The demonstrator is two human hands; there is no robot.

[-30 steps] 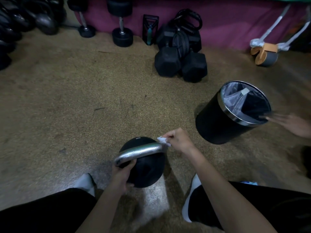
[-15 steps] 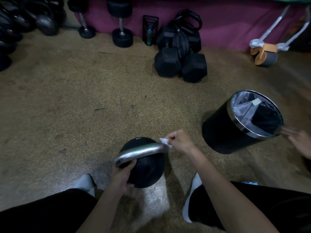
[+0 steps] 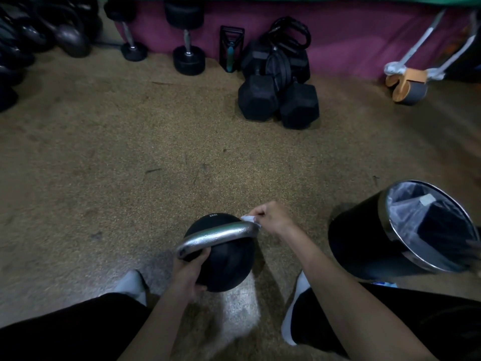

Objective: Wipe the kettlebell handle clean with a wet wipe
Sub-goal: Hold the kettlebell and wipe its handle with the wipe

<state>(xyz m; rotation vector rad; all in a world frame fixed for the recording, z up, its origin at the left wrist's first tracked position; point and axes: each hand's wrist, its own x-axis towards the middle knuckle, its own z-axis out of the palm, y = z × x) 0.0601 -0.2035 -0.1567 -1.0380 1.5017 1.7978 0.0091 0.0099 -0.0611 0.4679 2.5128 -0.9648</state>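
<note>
A black kettlebell (image 3: 223,267) stands on the speckled floor between my knees, its silver handle (image 3: 217,237) arching across the top. My left hand (image 3: 188,276) grips the handle's left end and the ball's side. My right hand (image 3: 270,217) is closed on a small white wet wipe (image 3: 250,220), pressing it against the handle's right end. Most of the wipe is hidden inside my fingers.
A black bin (image 3: 395,230) with a clear liner stands tilted at the right, close to my right arm. Hex dumbbells (image 3: 278,100) and round dumbbells (image 3: 188,56) line the purple wall. Kettlebells (image 3: 65,35) crowd the far left; an ab wheel (image 3: 408,86) sits far right.
The bin has been shifted to the right and nearer to me by another person's hand, which has left the view. My hands stay on the handle, the wipe at its right end.
</note>
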